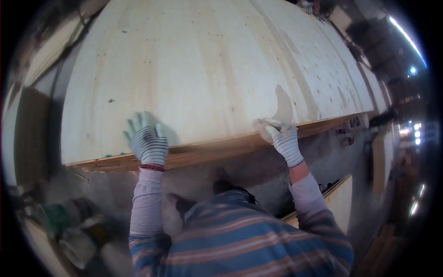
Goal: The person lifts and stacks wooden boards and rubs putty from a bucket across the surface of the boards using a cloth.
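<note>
A large pale wood sheet (184,78) lies on top of a stack of sheets, with brown streaks and small dark knots on its face. My left hand (146,141), in a white glove with a striped cuff, rests flat near the front edge with its fingers spread. Farther right, my right hand (281,138), gloved the same way, is at the front edge with its fingers bent together. Something thin and pale seems to be between those fingers, but blur hides what it is.
Buckets or cans (78,244) stand on the floor at the lower left. Another board (339,203) leans at the lower right, beside my right arm. More stacked sheets (32,134) are at the left. Part of another person (308,5) shows at the far top edge.
</note>
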Demonstrator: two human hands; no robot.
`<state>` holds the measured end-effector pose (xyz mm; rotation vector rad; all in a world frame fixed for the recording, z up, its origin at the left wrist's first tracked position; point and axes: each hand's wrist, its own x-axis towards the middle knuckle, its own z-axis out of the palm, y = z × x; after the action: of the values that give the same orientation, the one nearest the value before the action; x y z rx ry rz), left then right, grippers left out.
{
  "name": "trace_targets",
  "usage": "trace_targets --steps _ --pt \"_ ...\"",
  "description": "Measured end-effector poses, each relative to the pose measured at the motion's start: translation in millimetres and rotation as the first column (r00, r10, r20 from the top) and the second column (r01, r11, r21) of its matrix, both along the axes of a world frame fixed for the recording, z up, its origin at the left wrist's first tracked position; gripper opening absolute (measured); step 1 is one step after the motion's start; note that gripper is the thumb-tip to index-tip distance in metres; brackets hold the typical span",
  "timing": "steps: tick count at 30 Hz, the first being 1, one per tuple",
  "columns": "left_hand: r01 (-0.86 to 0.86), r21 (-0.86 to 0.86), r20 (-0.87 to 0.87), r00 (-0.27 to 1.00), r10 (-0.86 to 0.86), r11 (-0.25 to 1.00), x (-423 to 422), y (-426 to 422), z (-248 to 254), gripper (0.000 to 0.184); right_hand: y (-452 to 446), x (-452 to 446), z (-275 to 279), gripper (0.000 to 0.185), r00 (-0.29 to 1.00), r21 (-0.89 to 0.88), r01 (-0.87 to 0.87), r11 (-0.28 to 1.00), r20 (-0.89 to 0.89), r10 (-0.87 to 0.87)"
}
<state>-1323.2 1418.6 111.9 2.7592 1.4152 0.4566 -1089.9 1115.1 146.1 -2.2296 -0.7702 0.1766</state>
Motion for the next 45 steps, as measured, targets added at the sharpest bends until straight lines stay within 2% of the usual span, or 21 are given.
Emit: trace_targets --steps 2,5,6,8,10,11,13,15,18,20,21,24,29,31,32,33,34,38,40,44,45 --pt "0.163 -0.152 0.005 0.986 -0.165 0.975 -21.8 21.1 15.4 0.051 44.6 -21.8 13.5 0.029 0.866 0.268 0.188 0.945 -0.500 -0.030" --pt "0.082 -0.261 -0.043 0.994 -0.097 0.962 -88.5 84.2 35.2 0.053 95.0 1.6 -9.9 0.034 0.782 0.614 0.301 0.730 -0.597 0.179" --pt "0.091 -0.164 0.005 0.996 -0.091 0.982 -112.9 101.5 22.8 0.053 100.3 39.3 -31.4 0.032 0.949 0.224 0.153 0.963 -0.306 -0.079" --pt "0.086 0.046 0.087 0.992 -0.090 0.995 -149.1 138.5 -13.9 0.055 119.9 61.0 -17.3 0.029 0.999 0.058 0.033 0.998 0.022 -0.034" --pt "0.074 0.020 0.104 0.992 -0.076 0.997 -147.6 141.3 -1.1 0.056 141.3 64.2 -7.6 0.027 0.946 -0.206 -0.058 0.977 0.301 0.120" --pt "0.077 -0.010 0.093 0.993 -0.076 0.997 -147.3 133.6 1.6 0.057 140.9 43.2 2.9 0.027 0.893 -0.371 -0.088 0.924 0.381 0.238" --pt "0.098 -0.004 0.102 0.990 -0.097 0.995 -146.4 140.1 -9.0 0.058 137.5 -14.2 24.8 0.027 0.955 -0.441 -0.048 0.896 0.242 0.170" --pt "0.112 -0.006 0.106 0.988 -0.110 0.994 -145.6 137.9 -0.9 0.057 127.5 -57.9 15.7 0.025 0.971 -0.314 -0.064 0.947 0.201 0.132" --pt "0.224 -0.092 0.097 0.972 -0.215 0.970 -155.3 142.4 7.9 0.054 163.1 -95.1 9.3 0.024 0.973 -0.120 -0.196 0.973 -0.146 0.178" --pt "0.393 -0.223 0.239 0.909 -0.341 0.892 -172.7 163.4 13.8 0.051 240.4 -109.5 28.6 0.025 0.900 0.113 -0.023 0.993 -0.430 0.070" --pt "0.277 -0.198 0.180 0.953 -0.243 0.940 -183.9 180.3 19.6 0.053 282.9 -110.1 36.2 0.026 0.818 0.197 0.080 0.977 -0.574 0.049" --pt "-0.007 -0.068 0.108 0.994 0.015 0.998 -211.4 218.8 20.0 0.057 431.3 -52.6 37.9 0.022 0.623 0.646 0.064 0.760 -0.621 0.476" --pt "-0.022 -0.213 0.076 0.996 0.039 0.977 -208.2 229.0 30.4 0.060 684.7 80.6 -12.4 0.025 0.399 0.705 0.322 0.631 -0.706 0.585" --pt "-0.013 -0.281 0.073 0.997 0.034 0.960 -203.8 236.5 36.6 0.060 743.2 109.0 -25.4 0.029 0.860 0.394 0.134 0.909 -0.502 0.090" --pt "-0.007 -0.327 0.077 0.996 0.034 0.945 -201.6 238.7 40.8 0.060 763.9 135.2 -33.0 0.031 0.996 0.189 0.068 0.980 -0.068 -0.056" --pt "-0.005 -0.374 0.079 0.996 0.037 0.927 -201.9 240.2 39.6 0.061 783.4 155.9 -42.7 0.032 0.913 -0.038 0.099 0.994 0.400 -0.076" --pt "0.032 -0.287 0.086 0.996 -0.008 0.957 -206.4 239.9 27.9 0.061 799.3 156.6 -34.2 0.033 0.931 -0.083 -0.067 0.994 0.352 0.093" --pt "0.090 -0.295 0.034 0.996 -0.084 0.951 -211.7 236.8 19.3 0.060 761.9 90.9 5.3 0.053 0.900 -0.238 -0.433 0.870 -0.167 0.402" --pt "0.150 -0.301 0.017 0.988 -0.152 0.942 -213.2 237.5 24.1 0.060 714.3 54.0 -22.1 0.052 0.857 -0.063 -0.513 0.856 -0.106 0.505" --pt "0.354 -0.221 0.190 0.930 -0.316 0.909 -225.2 232.6 17.9 0.059 565.3 -120.5 33.0 0.013 0.841 -0.201 -0.541 0.817 -0.095 0.533" --pt "0.406 -0.173 0.255 0.898 -0.357 0.897 -230.2 233.2 12.5 0.058 525.8 -144.7 9.3 0.014 0.851 -0.111 -0.525 0.844 -0.081 0.519"
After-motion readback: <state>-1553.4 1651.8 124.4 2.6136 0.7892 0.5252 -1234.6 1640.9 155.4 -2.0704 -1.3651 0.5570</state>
